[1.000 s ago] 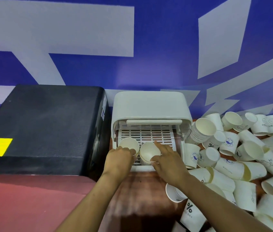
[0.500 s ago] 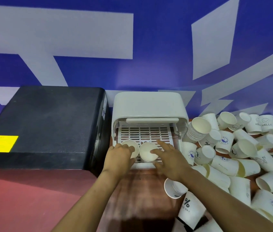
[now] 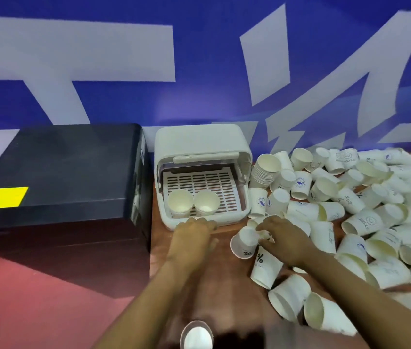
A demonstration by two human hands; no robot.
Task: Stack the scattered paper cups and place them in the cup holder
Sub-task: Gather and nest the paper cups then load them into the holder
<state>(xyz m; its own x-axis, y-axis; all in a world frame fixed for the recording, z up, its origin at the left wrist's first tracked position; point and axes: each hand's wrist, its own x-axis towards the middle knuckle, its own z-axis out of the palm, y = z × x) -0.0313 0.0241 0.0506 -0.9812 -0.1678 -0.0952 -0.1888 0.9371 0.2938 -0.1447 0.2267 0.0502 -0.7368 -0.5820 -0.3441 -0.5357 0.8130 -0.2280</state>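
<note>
Nearest the camera: a blurred white cup rim (image 3: 196, 335) at the bottom edge, both forearms reaching forward over the brown desk (image 3: 227, 295).

Right hand (image 3: 286, 241): fingers curled round a tilted paper cup with a % mark (image 3: 244, 244), at the left edge of the scattered pile. A second % cup (image 3: 266, 269) lies just below it, touching the wrist.

Left hand (image 3: 194, 235): palm down just in front of the cup holder's front lip, fingers loosely bent, holding nothing. Motion blur, so contact with the lip can't be told.

Scattered cups (image 3: 365, 222) cover the right side of the desk, mostly on their sides.

Cup holder (image 3: 200, 143): white box, lid raised, slatted tray inside. Two cups (image 3: 192, 203) stand upright side by side at the tray's front left, touching.

A nested stack of cups (image 3: 266, 168) leans against the holder's right wall.

Black box with yellow label (image 3: 58, 172) sits left of the holder. Blue and white wall (image 3: 123, 59) behind.
</note>
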